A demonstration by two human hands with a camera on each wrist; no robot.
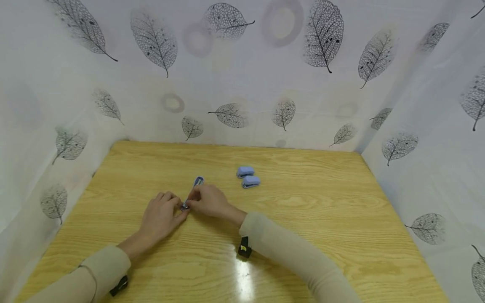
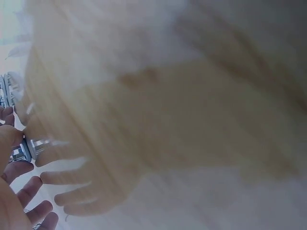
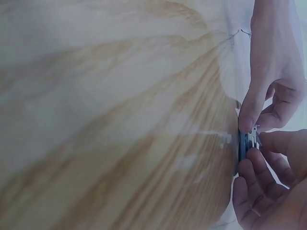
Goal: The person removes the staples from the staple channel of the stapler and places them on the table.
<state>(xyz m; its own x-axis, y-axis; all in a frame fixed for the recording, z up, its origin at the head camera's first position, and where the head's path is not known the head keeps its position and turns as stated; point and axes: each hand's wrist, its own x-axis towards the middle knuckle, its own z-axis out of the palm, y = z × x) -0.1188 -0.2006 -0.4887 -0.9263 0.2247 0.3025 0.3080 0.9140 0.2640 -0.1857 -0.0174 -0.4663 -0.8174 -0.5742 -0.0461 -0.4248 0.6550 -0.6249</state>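
Observation:
A small blue stapler lies opened out on the wooden table, with metal parts showing along its length. My left hand holds its near end between thumb and index finger, the other fingers spread out on that side. From the right, my right hand pinches at the stapler's metal part near the same end, covering part of it. In the right wrist view, the fingers of both hands meet around the stapler. The left wrist view shows the stapler at its left edge, partly behind the fingers.
Two more small blue staplers, a farther one and a nearer one, stand close together to the right of the hands. A leaf-printed white curtain borders the table at the back and sides.

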